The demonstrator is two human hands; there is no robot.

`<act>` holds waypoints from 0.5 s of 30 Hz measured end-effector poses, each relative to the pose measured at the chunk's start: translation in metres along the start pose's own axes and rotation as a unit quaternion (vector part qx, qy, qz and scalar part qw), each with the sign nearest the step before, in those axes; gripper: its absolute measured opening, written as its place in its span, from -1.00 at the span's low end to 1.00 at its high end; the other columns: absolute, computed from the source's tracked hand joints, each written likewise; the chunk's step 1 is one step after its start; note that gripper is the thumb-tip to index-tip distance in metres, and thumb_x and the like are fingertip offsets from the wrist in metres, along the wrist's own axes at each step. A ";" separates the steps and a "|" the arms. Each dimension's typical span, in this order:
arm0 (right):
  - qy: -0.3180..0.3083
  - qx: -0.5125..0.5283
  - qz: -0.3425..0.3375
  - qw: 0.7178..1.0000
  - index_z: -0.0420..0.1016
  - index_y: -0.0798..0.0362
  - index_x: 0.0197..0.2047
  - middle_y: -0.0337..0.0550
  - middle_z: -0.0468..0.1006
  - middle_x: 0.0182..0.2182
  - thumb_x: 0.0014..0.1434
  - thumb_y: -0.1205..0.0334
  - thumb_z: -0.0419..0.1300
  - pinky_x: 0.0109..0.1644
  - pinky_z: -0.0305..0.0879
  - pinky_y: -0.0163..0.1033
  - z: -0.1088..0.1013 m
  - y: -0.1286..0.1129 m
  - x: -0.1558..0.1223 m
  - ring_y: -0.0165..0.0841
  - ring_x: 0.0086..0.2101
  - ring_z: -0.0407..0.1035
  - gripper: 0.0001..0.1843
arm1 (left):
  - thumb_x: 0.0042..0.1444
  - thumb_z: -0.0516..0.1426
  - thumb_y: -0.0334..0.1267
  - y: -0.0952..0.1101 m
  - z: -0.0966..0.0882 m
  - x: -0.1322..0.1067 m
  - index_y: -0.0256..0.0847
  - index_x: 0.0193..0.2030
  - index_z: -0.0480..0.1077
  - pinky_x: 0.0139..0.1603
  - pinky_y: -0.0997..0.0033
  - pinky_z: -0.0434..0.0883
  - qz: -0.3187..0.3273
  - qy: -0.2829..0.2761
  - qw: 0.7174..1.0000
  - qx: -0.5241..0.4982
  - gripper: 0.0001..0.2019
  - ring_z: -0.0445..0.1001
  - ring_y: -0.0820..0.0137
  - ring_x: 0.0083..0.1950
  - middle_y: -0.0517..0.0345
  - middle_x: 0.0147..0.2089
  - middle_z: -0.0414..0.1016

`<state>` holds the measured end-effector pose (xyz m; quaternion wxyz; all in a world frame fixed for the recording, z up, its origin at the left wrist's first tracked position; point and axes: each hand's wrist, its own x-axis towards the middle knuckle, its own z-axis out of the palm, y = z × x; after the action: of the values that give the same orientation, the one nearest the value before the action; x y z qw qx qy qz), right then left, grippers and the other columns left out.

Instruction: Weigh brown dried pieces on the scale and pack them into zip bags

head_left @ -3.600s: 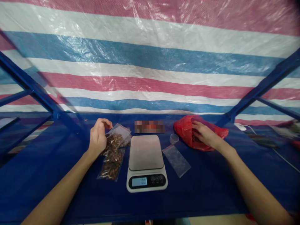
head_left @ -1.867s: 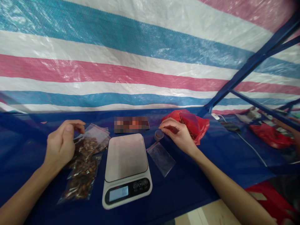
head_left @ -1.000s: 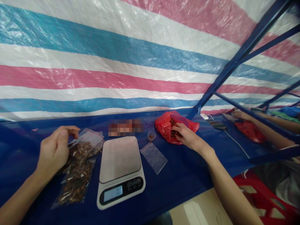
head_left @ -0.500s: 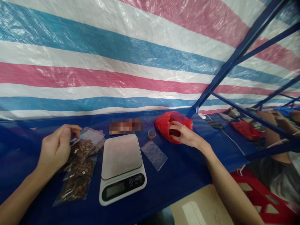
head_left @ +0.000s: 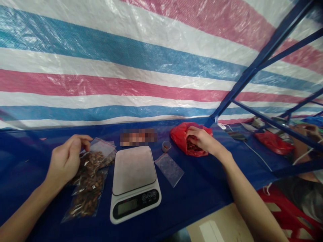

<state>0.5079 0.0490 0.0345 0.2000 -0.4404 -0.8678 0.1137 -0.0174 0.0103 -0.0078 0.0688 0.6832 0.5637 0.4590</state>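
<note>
At the mouth of the red plastic bag [head_left: 178,136], my right hand [head_left: 200,137] reaches in with bent fingers. The fingers close over reddish-brown nut-like pieces [head_left: 193,146]; their tips are partly hidden. My left hand [head_left: 67,159] rests at the left beside clear zip bags [head_left: 87,191] filled with brown pieces. Its fingers are loosely bent near the bags' upper end, with nothing visible in them. Between the hands stands a white kitchen scale [head_left: 135,181] with a bare steel plate. A flat zip bag [head_left: 170,169] and a small clear cup [head_left: 166,146] lie right of it.
A blurred-out packet [head_left: 138,137] lies behind the scale on the blue table [head_left: 196,191]. Blue metal bars [head_left: 234,90] rise at the right, and a striped sheet [head_left: 113,67] hangs behind. Further right are a white cable [head_left: 257,156], another red bag [head_left: 274,143] and another person's arm [head_left: 302,144].
The view has shifted slightly, so things sit a little further right. My right hand has risen a little in the red bag and its fingers have curled. My left hand keeps its place.
</note>
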 end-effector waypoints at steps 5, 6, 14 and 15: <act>0.104 0.026 0.004 0.994 0.63 -0.03 -0.13 -0.05 0.61 -0.11 0.35 0.31 0.23 0.01 0.48 -0.09 -0.028 -0.013 -0.004 -0.18 -0.12 0.55 -0.86 | 0.44 -0.09 0.06 0.004 -0.001 0.001 -0.15 -0.11 0.51 -0.32 0.39 0.37 0.013 -0.013 1.000 0.007 -0.55 0.54 0.33 -0.34 0.18 -0.37 0.56; 0.113 0.033 -0.002 0.993 0.63 -0.04 -0.13 -0.06 0.61 -0.11 0.35 0.29 0.23 0.01 0.47 -0.09 -0.031 -0.020 -0.001 -0.18 -0.12 0.55 -0.87 | 0.44 -0.09 0.06 0.005 -0.001 0.001 -0.15 -0.10 0.51 -0.32 0.40 0.37 0.013 -0.017 1.000 0.010 -0.55 0.53 0.34 -0.35 0.20 -0.38 0.55; 0.095 0.112 -0.127 0.981 0.61 -0.02 -0.14 -0.07 0.59 -0.10 0.39 0.35 0.25 0.00 0.48 -0.12 0.024 -0.079 0.037 -0.25 -0.09 0.52 -0.89 | 0.44 -0.10 0.06 0.007 -0.001 0.001 -0.20 -0.08 0.51 -0.34 0.44 0.34 0.004 -0.031 0.999 0.025 -0.53 0.50 0.39 -0.37 0.21 -0.37 0.55; 0.110 0.120 -0.130 0.978 0.60 -0.01 -0.14 -0.06 0.58 -0.09 0.39 0.37 0.24 0.00 0.47 -0.13 0.034 -0.081 0.039 -0.26 -0.09 0.52 -0.88 | 0.44 -0.11 0.05 0.008 -0.001 0.001 -0.20 -0.08 0.51 -0.34 0.44 0.34 0.003 -0.033 0.999 0.027 -0.53 0.50 0.40 -0.37 0.20 -0.37 0.55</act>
<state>0.4140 0.0320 0.0441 0.3592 -0.3066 -0.8701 0.1411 -0.0129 0.0076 -0.0017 0.0674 0.7013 0.5713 0.4211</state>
